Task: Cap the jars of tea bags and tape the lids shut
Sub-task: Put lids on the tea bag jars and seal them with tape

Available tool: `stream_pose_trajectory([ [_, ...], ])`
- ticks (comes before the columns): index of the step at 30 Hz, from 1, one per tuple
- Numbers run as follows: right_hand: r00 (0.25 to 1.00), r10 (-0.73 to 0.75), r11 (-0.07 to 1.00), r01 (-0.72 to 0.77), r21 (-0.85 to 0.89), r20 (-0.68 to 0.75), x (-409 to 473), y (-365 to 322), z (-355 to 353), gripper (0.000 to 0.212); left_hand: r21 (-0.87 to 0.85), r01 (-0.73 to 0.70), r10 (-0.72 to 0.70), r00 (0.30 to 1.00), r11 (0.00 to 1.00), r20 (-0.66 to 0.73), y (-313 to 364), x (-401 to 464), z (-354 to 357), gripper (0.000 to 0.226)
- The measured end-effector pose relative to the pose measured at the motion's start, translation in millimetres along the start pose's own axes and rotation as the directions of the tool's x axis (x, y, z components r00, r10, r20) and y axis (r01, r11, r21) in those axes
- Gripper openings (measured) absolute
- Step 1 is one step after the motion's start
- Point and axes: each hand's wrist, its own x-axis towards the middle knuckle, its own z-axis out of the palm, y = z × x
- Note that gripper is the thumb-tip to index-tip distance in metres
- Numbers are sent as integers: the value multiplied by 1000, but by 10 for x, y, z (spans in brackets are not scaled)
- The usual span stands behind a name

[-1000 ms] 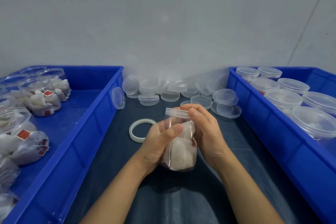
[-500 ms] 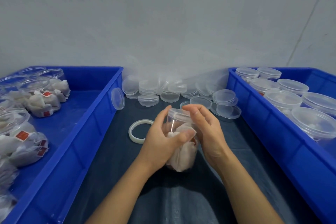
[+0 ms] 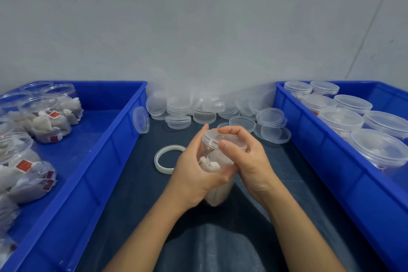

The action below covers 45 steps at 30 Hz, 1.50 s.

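Clear plastic jar tilts toward one o'clock, gripped by the left hand. The right hand pinches its lid.

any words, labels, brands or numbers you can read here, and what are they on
No text here can be read.
Red tags on the tea bags in the left blue bin: any print is too small and blurred to make out.
Jar held by the left hand and right hand: no label visible.
Loose clear lids and tape roll: no markings visible.
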Motion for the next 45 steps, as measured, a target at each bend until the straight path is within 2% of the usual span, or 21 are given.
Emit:
stream_pose_trajectory([
  [3, 999, -43, 998, 43, -51, -5, -6, 7, -9, 54, 130, -13, 27, 994, 991, -103, 9, -39, 51, 117],
  [5, 997, -74, 993, 72, -89, -14, -7, 8, -2, 50, 186, -39, 62, 991, 982, -122, -12, -49, 41, 110],
  [7, 991, -123, 987, 117, -111, -45, -9, 16, 28, 44, 199, -59, 82, 991, 978, -107, -17, -63, 38, 99],
  [11, 957, -238, 969, 220, -116, -165, -32, 20, 44, 48, 102, -50, 58, 995, 994, -77, -28, -35, 7, 86],
  [15, 934, -229, 972, 204, -118, -274, 1, -8, -53, 53, 274, 14, -18, 1000, 962, 11, -73, -14, -94, 79],
  [18, 965, -158, 984, 135, -119, -210, 12, 9, -60, 59, 118, 73, -77, 997, 990, 27, -89, -1, -89, 71],
  [20, 977, -127, 991, 115, -74, -171, 15, 20, -47, 59, -145, 133, -115, 985, 980, 125, -70, 8, -117, 66],
  [22, 982, -102, 994, 107, 21, -160, 21, 14, -52, 55, -397, 247, -149, 954, 884, 261, -25, -4, -167, 67],
  [23, 984, -86, 993, 96, 61, -156, 22, 7, -53, 56, -466, 309, -165, 932, 829, 324, -16, -7, -182, 75],
  [25, 988, -44, 992, 60, 111, -145, 4, -13, -36, 64, -525, 378, -147, 891, 763, 429, -19, -19, -188, 79],
  [28, 993, 17, 992, -2, 126, -116, -27, -25, -20, 75, -516, 391, -92, 854, 763, 512, -3, -33, -166, 59],
  [30, 995, 40, 992, -28, 126, -93, -25, -15, -24, 75, -496, 397, -106, 850, 772, 515, -1, -28, -162, 62],
  [32, 994, 33, 991, -19, 131, -106, -16, 0, -23, 71, -484, 398, -121, 854, 779, 506, -17, -19, -166, 63],
  [34, 992, 3, 991, 14, 130, -129, 9, -1, -31, 64, -422, 328, -115, 883, 845, 455, -36, -11, -161, 59],
  [38, 993, -98, 995, 99, 9, -71, 50, -44, -107, 49, -259, 134, -77, 972, 956, 221, -59, -16, -45, 64],
  [42, 984, -154, 985, 146, -90, -88, 49, -69, -187, 48, -157, 25, -11, 996, 987, 94, -87, -52, 67, 64],
  [45, 982, -161, 980, 148, -137, -96, 30, -91, -186, 49, -80, -22, 26, 998, 997, 59, -97, -81, 91, 64],
])
